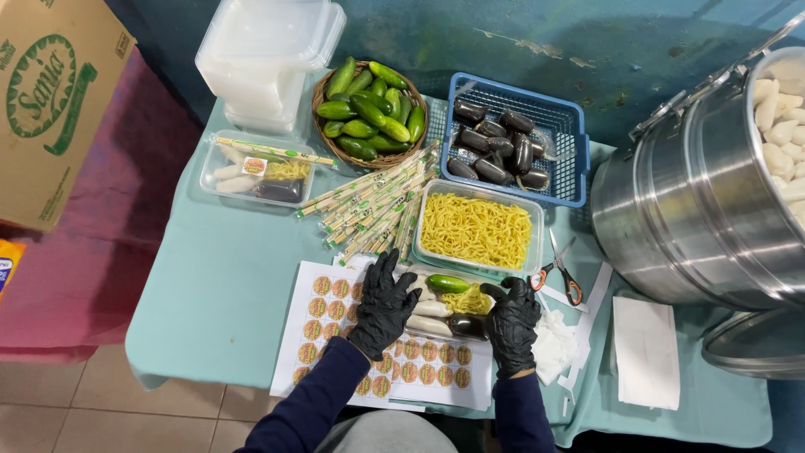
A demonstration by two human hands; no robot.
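Observation:
Both my hands wear black gloves. My left hand [384, 304] and my right hand [511, 322] grip the two sides of a clear plastic food box [443, 304] on a sticker sheet [329, 323]. The box holds white dumpling pieces, a small green cucumber [448, 283], yellow noodles and a dark sauce pouch. Just beyond it stand a clear tub of yellow noodles [476, 228] and a heap of wrapped chopsticks [377, 205].
A wicker basket of cucumbers [369, 109], a blue basket of dark pouches [503, 147], a packed box [256, 172] and stacked empty boxes [264, 54] sit behind. Scissors [560, 273], tissues [646, 352] and a big steel pot [713, 201] stand right. A cardboard carton [50, 101] stands left.

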